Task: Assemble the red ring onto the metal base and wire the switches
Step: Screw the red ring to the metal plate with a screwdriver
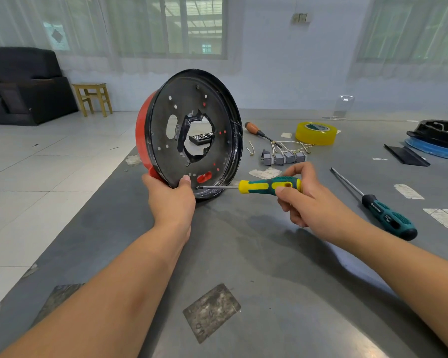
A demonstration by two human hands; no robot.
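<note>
Your left hand is gripping the round black metal base, propped on edge with its red plastic ring, steadying it; your right hand is pinching the green-and-yellow screwdriver, tip reaching a rim screw.

— Where is the left hand?
— At the lower edge of the upright metal base, forearm reaching in from the lower left. Its fingers curl behind the red ring while the thumb presses flat on the base's near face.

— And the right hand?
— To the right of the base, level with its lower edge. The forearm enters from the lower right, wrist raised off the tabletop. Thumb and fingers pinch the handle of a yellow-and-green screwdriver, held level, its tip meeting the base just right of the left thumb.
</note>
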